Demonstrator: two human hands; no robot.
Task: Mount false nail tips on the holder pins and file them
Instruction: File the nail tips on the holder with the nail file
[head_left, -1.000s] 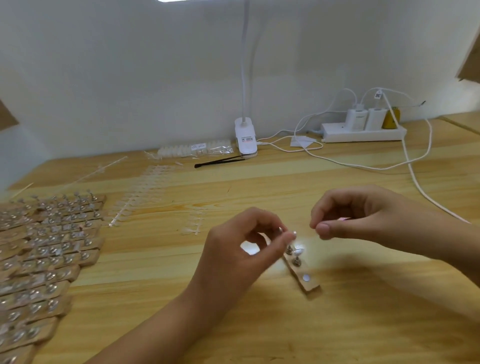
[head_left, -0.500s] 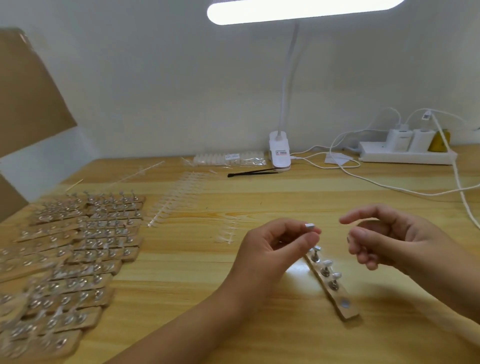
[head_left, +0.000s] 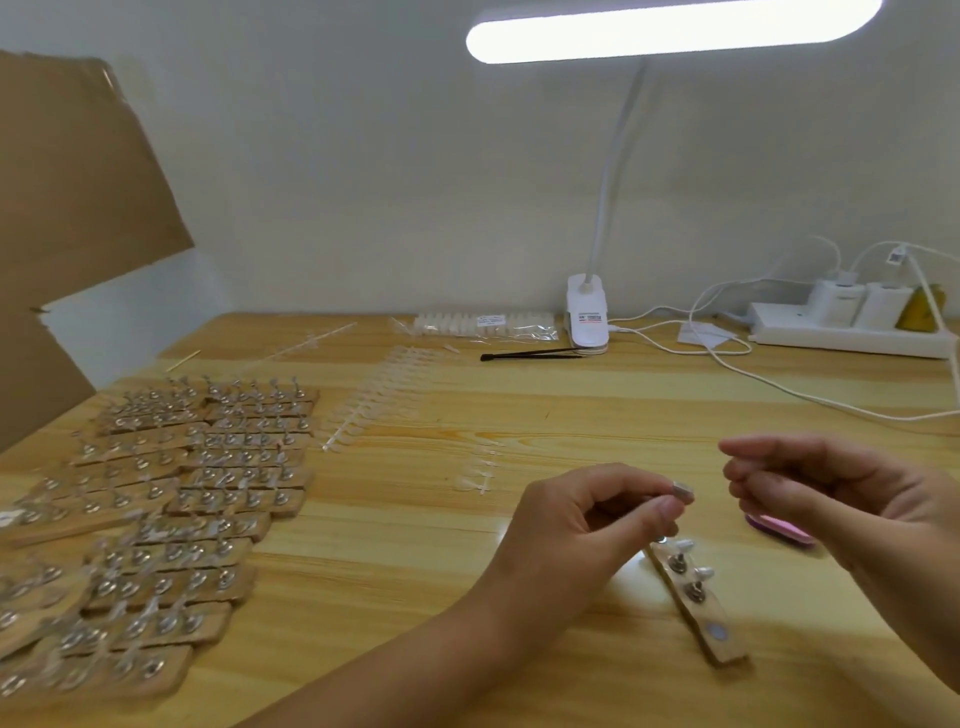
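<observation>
Wooden holder strip (head_left: 698, 613) partly loaded: two mounted tips (head_left: 684, 545), one bare spot (head_left: 718, 633)
Left hand (head_left: 566, 525) pinches a nail tip (head_left: 683, 491) just above the strip's far end. Right hand (head_left: 841, 493) is loosely curled, seemingly empty, with the pink file (head_left: 779, 531) on the table (head_left: 519, 415) below it. A second ago the hands nearly touched, now they're apart. Pile of filled strips (head_left: 156, 493) sits left.

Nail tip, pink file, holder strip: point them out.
nail tip (head_left: 683, 490), head view, its flat face
pink file (head_left: 779, 529), head view, visible middle
holder strip (head_left: 706, 614), head view, bare wood past pins
</observation>
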